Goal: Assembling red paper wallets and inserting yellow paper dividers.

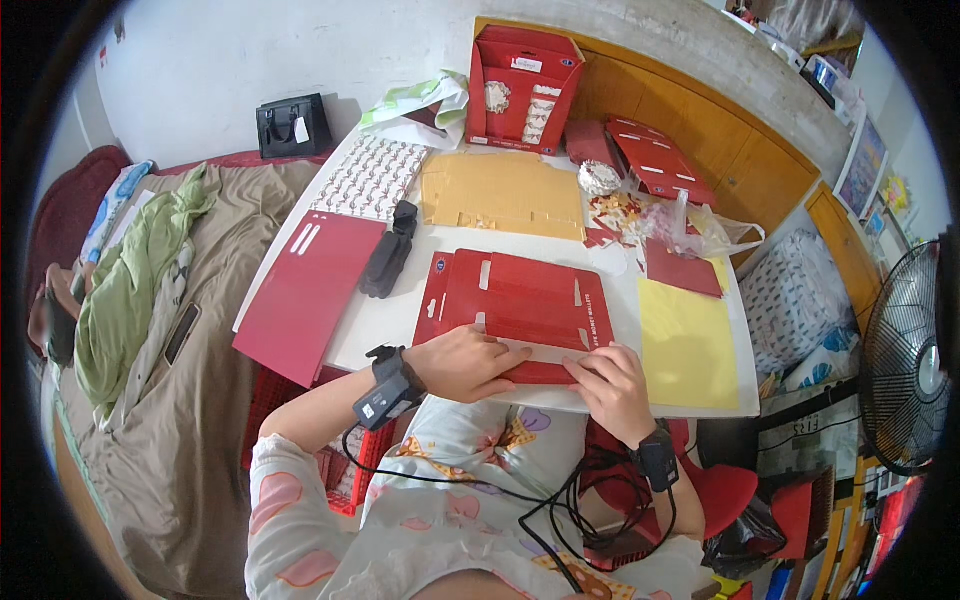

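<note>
A red cardboard sheet [520, 290] with slots and a hang hole lies at the table's front edge. Along its near side runs a pale strip [548, 354], partly covered by my fingers. My left hand [462, 362] rests on the sheet's near left part, its fingers stretched toward the right. At the near right corner my right hand [612, 388] has its fingers bent over the edge, thumb and fingertips close together on the card. What lies under the fingertips is hidden.
Around the sheet are a stack of red cards [310, 290], a dark strap [390, 250], a patterned white sheet [375, 178], brown cardboard [500, 195] and yellow paper [688, 345]. A red display box [525, 90] stands behind. A fan [905, 360] is at right; cables [560, 510] cross my lap.
</note>
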`<state>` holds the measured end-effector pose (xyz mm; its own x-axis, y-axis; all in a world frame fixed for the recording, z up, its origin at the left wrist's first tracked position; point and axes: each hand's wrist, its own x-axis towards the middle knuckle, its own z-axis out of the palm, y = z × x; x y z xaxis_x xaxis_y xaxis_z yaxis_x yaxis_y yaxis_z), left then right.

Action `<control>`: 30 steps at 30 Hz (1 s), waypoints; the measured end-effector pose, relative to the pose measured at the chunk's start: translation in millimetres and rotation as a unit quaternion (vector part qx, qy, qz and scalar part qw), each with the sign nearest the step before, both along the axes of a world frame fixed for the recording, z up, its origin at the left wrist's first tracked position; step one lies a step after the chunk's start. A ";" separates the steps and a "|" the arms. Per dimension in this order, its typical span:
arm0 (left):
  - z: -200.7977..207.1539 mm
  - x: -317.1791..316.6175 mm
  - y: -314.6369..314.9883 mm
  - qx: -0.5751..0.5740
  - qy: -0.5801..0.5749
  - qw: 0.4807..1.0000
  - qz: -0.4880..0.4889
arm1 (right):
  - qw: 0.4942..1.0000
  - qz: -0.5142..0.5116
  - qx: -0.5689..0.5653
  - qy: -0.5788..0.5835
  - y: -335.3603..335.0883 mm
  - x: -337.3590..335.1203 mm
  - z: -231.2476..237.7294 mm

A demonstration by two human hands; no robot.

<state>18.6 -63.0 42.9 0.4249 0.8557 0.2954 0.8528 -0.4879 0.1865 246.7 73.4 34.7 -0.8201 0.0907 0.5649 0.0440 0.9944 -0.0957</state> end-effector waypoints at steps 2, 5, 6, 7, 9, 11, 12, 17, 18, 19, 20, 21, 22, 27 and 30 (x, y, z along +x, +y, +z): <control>-0.4 0.4 -0.1 -0.037 -0.020 0.999 0.006 | 1.000 0.004 -0.014 0.001 0.9 0.4 1.0; 0.2 2.8 -1.0 -0.075 -0.026 0.997 0.020 | 1.000 0.005 -0.017 0.016 0.3 -0.4 2.7; 0.7 4.1 -1.8 -0.078 -0.014 0.996 0.029 | 1.000 0.005 -0.017 0.016 0.4 -0.3 2.2; 2.8 7.6 -1.6 -0.077 -0.014 0.997 0.028 | 1.000 -0.002 -0.018 0.024 0.7 0.3 1.2; 6.7 16.4 -1.7 -0.060 0.077 0.993 0.063 | 0.999 -0.009 -0.018 0.032 1.7 1.6 -2.8; -3.3 18.6 -2.4 0.021 0.110 0.991 0.073 | 0.998 -0.021 0.004 0.064 2.2 3.0 -7.4; -6.6 19.2 -2.4 0.100 0.141 0.982 0.083 | 0.998 -0.022 0.005 0.065 1.2 2.8 -7.3; -8.3 25.8 -3.2 0.152 0.141 0.973 0.099 | 0.996 -0.036 0.042 0.064 -4.9 2.4 -4.5; -12.4 26.7 -3.3 0.168 0.153 0.969 0.094 | 0.996 -0.036 0.042 0.064 -6.1 2.0 -5.6; -14.2 27.7 -4.3 0.168 0.154 0.969 0.095 | 0.995 -0.035 0.071 0.059 -7.7 0.6 -7.5; -15.7 28.7 -5.6 0.164 0.149 0.969 0.108 | 0.993 -0.033 0.100 0.055 -9.7 -1.6 -8.5; -16.6 29.7 -6.9 0.159 0.144 0.969 0.122 | 0.993 -0.033 0.100 0.056 -13.7 -5.3 -7.4; -17.7 31.8 -8.2 0.158 0.144 0.969 0.122 | 0.992 -0.021 0.119 0.044 -21.3 -10.2 -5.7; -23.8 39.7 -3.0 0.146 0.110 0.974 0.133 | 0.983 -0.018 0.170 0.060 -31.7 -27.7 -15.8; -25.1 36.8 -8.5 0.131 0.084 0.979 0.131 | 0.983 -0.005 0.176 0.059 -28.4 -21.7 -13.9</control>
<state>55.4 -71.5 17.9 0.2620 0.8461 0.4643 0.9631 -0.2600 -0.0695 225.0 45.1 20.8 -0.7474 -0.1185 0.6538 0.0640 0.9666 0.2484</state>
